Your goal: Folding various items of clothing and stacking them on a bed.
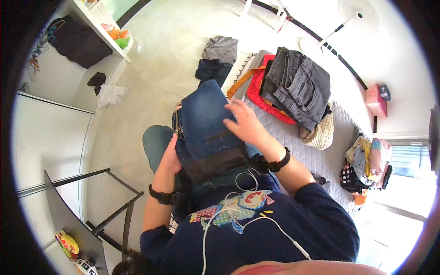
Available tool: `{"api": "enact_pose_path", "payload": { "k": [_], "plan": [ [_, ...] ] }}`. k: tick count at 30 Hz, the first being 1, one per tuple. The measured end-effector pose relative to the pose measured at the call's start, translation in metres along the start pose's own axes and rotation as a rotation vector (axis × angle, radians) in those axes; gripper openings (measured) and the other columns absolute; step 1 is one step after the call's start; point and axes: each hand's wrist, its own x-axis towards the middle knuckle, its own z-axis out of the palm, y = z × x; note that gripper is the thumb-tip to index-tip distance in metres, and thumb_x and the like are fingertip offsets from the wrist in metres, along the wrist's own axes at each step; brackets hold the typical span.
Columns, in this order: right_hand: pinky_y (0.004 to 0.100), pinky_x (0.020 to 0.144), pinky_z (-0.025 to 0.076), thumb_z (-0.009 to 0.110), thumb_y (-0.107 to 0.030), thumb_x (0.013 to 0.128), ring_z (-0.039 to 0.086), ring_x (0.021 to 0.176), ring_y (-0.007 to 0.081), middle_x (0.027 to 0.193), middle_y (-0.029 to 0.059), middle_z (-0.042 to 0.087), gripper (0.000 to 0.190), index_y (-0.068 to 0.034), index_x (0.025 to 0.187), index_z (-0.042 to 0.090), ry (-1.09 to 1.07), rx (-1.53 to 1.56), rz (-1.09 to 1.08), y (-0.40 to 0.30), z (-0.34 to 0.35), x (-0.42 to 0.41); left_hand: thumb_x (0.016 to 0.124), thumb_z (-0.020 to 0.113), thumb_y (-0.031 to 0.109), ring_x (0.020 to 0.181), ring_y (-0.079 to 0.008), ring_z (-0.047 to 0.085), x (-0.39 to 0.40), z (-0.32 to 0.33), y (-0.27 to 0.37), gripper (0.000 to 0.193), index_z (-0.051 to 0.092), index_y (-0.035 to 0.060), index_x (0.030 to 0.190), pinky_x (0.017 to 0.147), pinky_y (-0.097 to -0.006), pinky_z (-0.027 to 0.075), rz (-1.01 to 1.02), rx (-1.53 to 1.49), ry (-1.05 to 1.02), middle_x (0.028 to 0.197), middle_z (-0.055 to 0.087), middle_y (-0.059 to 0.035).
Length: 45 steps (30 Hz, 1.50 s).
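Folded blue denim jeans [206,123] lie across my lap, with a metal zip showing along their left side. My left hand [171,156] grips their left edge, thumb on top. Over the right edge of the denim is my right hand [245,122], its fingers spread; whether the fingertips touch the cloth is hard to tell. Just past it, folded dark grey jeans [299,86] top a pile of clothes on the quilted grey bed cover [278,132]. A red garment [256,86] sticks out beneath them, and a cream knitted piece [319,134] sits at the pile's near side.
Grey cloth [220,48] and dark navy cloth [213,70] lie beyond my lap. More clothes [364,168] are heaped at the bed's right. A black-framed table [74,216] stands at lower left. White earphone cable [237,209] hangs over my shirt. A white fan [357,17] stands at the far right.
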Motion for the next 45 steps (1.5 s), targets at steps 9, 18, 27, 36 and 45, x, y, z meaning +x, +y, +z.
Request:
{"api": "enact_pose_path", "payload": {
  "k": [9,18,27,36,45],
  "plan": [
    [0.0515,0.101,0.030,0.074,-0.029,0.066,0.036,0.126,0.0347,0.135,0.0142,0.038,0.076,-0.017,0.132,0.038,-0.206,-0.232,-0.351,-0.039,-0.007,-0.035,0.093,0.041,0.029,0.104,-0.0280,0.056,0.001,-0.007,0.004,0.039,0.052,-0.0011,0.116,0.092,-0.0415,0.044,-0.082,-0.064,-0.027,0.114,0.059,-0.0150],
    [0.0293,0.082,0.046,0.061,-0.001,0.070,0.061,0.090,0.0188,0.096,0.0099,0.065,0.038,-0.004,0.107,0.060,0.061,0.401,0.058,0.018,-0.003,-0.026,0.087,0.046,0.022,0.094,-0.0291,0.062,0.003,0.007,0.007,0.037,0.053,-0.0048,0.111,0.084,-0.0413,0.049,-0.027,0.024,-0.020,0.106,0.062,-0.0159],
    [0.0398,0.092,0.043,0.054,0.004,0.064,0.058,0.101,0.0327,0.105,0.0176,0.061,0.040,-0.001,0.103,0.059,0.060,0.276,-0.656,-0.019,-0.060,-0.018,0.088,0.044,0.021,0.105,-0.0290,0.057,-0.002,0.038,0.005,0.045,0.042,-0.0049,0.124,0.092,-0.0430,0.045,-0.113,0.080,-0.266,0.119,0.055,-0.0161],
    [0.0477,0.102,0.033,0.058,-0.002,0.067,0.048,0.117,0.0268,0.117,0.0115,0.057,0.044,-0.005,0.111,0.057,-0.334,-0.037,-0.360,-0.005,0.005,-0.047,0.091,0.030,0.058,0.115,-0.0264,0.049,0.010,0.023,0.009,0.068,0.038,0.0051,0.132,0.093,-0.0439,0.040,-0.109,0.151,0.072,0.126,0.051,-0.0091],
    [0.0382,0.097,0.036,0.063,-0.012,0.077,0.045,0.117,0.0324,0.119,0.0160,0.052,0.031,-0.004,0.106,0.056,-0.198,0.267,-0.341,0.005,-0.018,-0.025,0.093,0.032,0.053,0.108,-0.0215,0.053,0.047,0.006,0.015,0.062,0.046,0.0019,0.125,0.088,-0.0376,0.043,0.038,0.425,0.299,0.123,0.053,-0.0088]
  ]
}}
